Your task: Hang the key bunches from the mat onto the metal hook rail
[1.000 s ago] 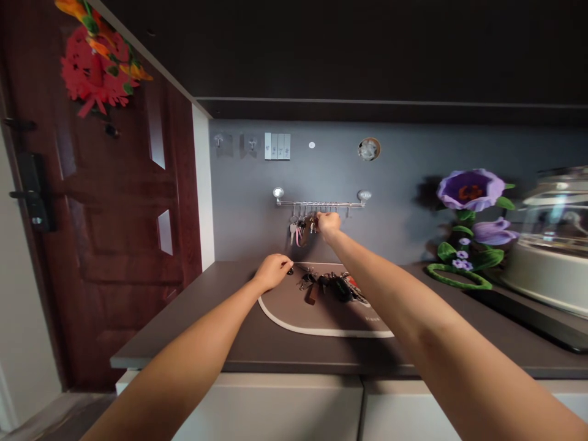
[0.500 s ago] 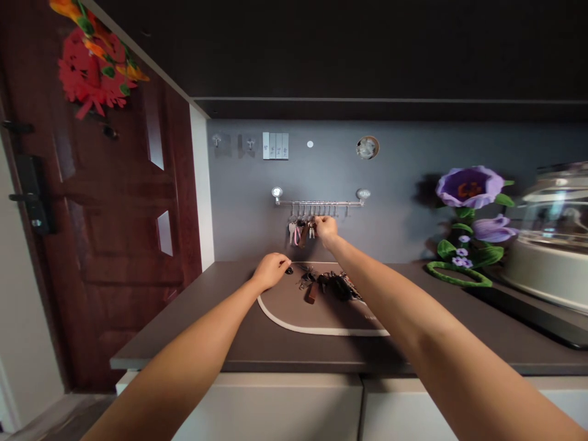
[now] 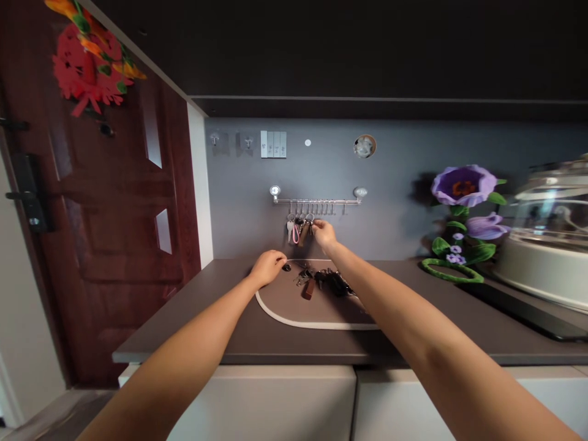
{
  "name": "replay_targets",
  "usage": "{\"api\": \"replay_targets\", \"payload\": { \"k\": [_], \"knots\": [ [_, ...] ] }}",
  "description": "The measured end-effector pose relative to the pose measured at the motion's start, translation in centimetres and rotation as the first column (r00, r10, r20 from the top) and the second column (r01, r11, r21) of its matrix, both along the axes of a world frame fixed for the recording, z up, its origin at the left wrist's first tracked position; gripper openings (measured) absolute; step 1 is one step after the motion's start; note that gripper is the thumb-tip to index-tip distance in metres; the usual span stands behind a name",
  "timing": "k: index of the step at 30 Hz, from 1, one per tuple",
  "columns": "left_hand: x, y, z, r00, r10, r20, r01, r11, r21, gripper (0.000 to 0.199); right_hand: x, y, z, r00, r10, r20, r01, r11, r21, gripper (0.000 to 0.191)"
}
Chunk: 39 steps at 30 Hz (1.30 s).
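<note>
A metal hook rail is fixed on the grey wall, and several keys hang from its left hooks, with a pink loop and a brown tag among them. My right hand is closed at the right end of these keys, its fingertips pinching at a key ring. Low at the left, my left hand has its fingers pressed together beside a small black object; whether it holds anything is hidden. On the brown mat lie several key bunches and a brown fob.
Purple knitted flowers stand at the right, beside a glass-topped appliance and a flat black object. A dark upper cabinet overhangs the counter. A dark red door is at the left.
My right hand has dropped slightly below the hooks, and more of the hanging key rings shows. My left hand has stayed beside the small black object. The view has shifted slightly.
</note>
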State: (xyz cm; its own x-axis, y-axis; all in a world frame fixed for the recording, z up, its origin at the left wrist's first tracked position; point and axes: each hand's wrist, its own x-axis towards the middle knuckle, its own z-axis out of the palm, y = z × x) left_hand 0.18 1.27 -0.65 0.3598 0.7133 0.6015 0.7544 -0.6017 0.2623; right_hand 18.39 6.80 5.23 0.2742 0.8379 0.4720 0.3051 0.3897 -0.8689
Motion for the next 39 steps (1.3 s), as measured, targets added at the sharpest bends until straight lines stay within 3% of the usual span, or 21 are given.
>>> {"api": "replay_targets", "payload": {
  "k": [5, 12, 16, 19, 22, 26, 33, 39],
  "knots": [
    [-0.2, 0.2, -0.1, 1.000, 0.014, -0.003, -0.015, 1.000, -0.005, 0.022, -0.4, -2.0, -1.1, 0.999, -0.021, 0.045, 0.021, 1.000, -0.018, 0.038],
    [-0.3, 0.1, -0.1, 0.998, 0.034, -0.043, -0.035, 0.999, -0.024, 0.024, -1.3, -5.7, -2.6, 0.996, 0.049, 0.076, -0.044, 0.997, -0.063, 0.029],
    [-0.3, 0.2, -0.1, 0.997, 0.042, -0.072, -0.044, 0.999, -0.029, 0.025, -1.1, -6.8, -3.8, 0.975, 0.106, 0.196, -0.094, 0.993, -0.069, 0.024],
    [-0.4, 0.4, -0.3, 0.992, 0.054, -0.114, -0.057, 0.998, -0.029, 0.025, -0.7, -7.4, -4.5, 0.909, 0.090, 0.408, -0.063, 0.995, -0.079, 0.024],
    [-0.4, 0.7, -0.7, 0.984, 0.071, -0.162, -0.078, 0.996, -0.041, 0.026, -0.6, -7.6, -4.7, 0.775, 0.073, 0.628, -0.020, 0.996, -0.091, 0.025],
    [-0.2, 1.2, -1.1, 0.972, 0.085, -0.220, -0.104, 0.992, -0.074, 0.029, -0.8, -7.4, -4.6, 0.650, 0.065, 0.757, -0.006, 0.997, -0.081, 0.028],
    [0.5, 1.7, -1.3, 0.960, 0.113, -0.257, -0.148, 0.981, -0.122, 0.030, -1.1, -6.4, -5.1, 0.562, 0.070, 0.824, 0.001, 0.996, -0.085, 0.026],
    [0.6, 1.3, -1.2, 0.971, 0.085, -0.224, -0.107, 0.990, -0.091, 0.029, -1.2, -6.5, -5.3, 0.571, 0.091, 0.816, -0.012, 0.995, -0.102, 0.025]
  ]
}}
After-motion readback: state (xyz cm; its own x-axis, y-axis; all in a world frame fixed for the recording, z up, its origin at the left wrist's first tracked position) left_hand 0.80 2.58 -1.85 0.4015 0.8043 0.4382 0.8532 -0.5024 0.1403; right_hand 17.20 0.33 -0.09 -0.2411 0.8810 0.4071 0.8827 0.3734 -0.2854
